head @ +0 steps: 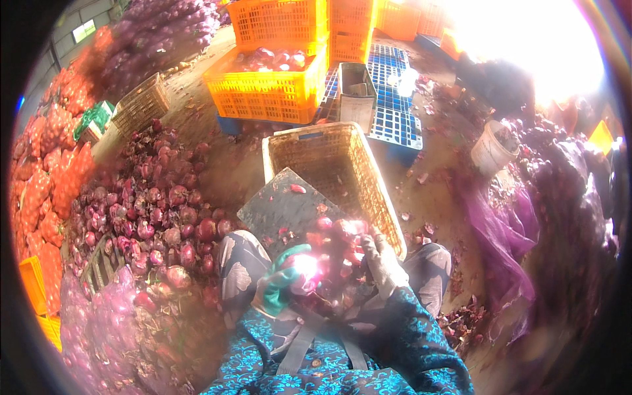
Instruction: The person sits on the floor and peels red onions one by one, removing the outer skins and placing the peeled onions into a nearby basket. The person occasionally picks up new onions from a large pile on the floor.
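Note:
My left hand [275, 287], in a green-coated glove, is closed around a red onion [303, 276] above my lap. Opposite it, my right hand [384, 264] wears a pale glove. Its fingers reach to some red onions [349, 228] at the board's near edge; glare and blur hide whether it grips one. A dark flat board [289, 210] slants across the near end of a pale plastic crate [380, 197] in front of me, with bits of onion skin on it. Loose skins and onions lie between my hands, partly blurred.
To my left spreads a heap of red onions [163, 207], with orange mesh sacks [44, 173] behind. Ahead, a yellow crate [266, 94] of onions and a rectangular tin [356, 106] stand by a blue pallet [395, 121]. A white bucket [493, 145] and purple mesh [508, 237] are on my right.

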The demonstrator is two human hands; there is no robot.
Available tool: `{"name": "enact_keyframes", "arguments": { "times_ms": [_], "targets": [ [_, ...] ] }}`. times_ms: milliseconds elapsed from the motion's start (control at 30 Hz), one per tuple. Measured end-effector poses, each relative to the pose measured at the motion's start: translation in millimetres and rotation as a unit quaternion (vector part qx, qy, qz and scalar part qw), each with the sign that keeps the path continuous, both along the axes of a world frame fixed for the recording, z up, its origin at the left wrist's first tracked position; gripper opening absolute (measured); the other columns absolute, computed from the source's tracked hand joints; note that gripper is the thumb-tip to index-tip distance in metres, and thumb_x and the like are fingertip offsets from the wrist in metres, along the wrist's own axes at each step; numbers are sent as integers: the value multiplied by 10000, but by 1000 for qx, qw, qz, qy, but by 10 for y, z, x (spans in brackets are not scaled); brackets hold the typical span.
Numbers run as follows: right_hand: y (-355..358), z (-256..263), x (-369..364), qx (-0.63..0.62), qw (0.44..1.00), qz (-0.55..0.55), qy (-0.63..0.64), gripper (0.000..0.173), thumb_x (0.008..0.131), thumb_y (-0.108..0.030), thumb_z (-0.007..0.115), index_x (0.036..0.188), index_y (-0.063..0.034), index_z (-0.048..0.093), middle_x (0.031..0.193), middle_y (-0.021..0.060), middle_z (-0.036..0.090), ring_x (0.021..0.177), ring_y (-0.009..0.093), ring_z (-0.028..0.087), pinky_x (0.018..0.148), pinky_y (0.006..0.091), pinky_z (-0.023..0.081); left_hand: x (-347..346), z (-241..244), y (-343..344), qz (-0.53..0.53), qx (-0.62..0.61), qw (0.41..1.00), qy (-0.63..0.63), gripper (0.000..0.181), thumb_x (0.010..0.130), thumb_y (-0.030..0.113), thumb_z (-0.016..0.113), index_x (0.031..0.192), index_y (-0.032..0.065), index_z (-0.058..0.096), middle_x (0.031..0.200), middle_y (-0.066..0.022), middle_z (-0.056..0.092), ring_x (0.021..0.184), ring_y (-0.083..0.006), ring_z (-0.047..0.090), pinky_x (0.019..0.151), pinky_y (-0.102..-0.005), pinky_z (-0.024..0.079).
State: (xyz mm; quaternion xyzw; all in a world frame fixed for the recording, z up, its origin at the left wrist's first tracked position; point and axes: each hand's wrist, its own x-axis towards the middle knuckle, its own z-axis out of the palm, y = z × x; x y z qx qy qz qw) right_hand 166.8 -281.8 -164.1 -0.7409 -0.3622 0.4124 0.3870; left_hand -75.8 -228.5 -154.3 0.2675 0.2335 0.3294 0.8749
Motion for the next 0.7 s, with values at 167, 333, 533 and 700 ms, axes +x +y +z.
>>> {"name": "enact_keyframes", "arguments": {
  "times_ms": [167,333,533,700],
  "targets": [
    [-135,426,-328,26,978,-1,209,494,956,-352,554,1346,-63,461,897,-7,553,728,88,492,675,239,437,70,-40,79,20,100,985,142,642,778,5,645,1368,-15,392,1131,-130,599,1008,-183,610,872,-296,518],
    [-224,569,-650,55,877,-5,477,479,922,-397,600,1224,-30,547,1007,31,618,838,102,589,731,254,502,233,89,200,-51,203,947,243,777,790,59,708,1445,26,292,1292,-133,501,1126,-180,552,936,-309,468],
    [-188,194,-604,75,852,-111,506,418,940,-392,563,1197,-63,536,864,30,620,693,126,588,591,264,480,454,66,-59,62,161,984,48,734,808,156,708,1422,19,330,1268,-84,509,1053,-151,533,939,-288,438],
    [-313,-92,-571,87,963,15,255,497,943,-399,527,1300,-59,467,1014,126,623,900,240,603,809,352,486,511,-150,-148,124,178,970,108,479,883,71,565,1347,55,445,1211,-47,538,992,-102,534,888,-227,442]
  ]
}}
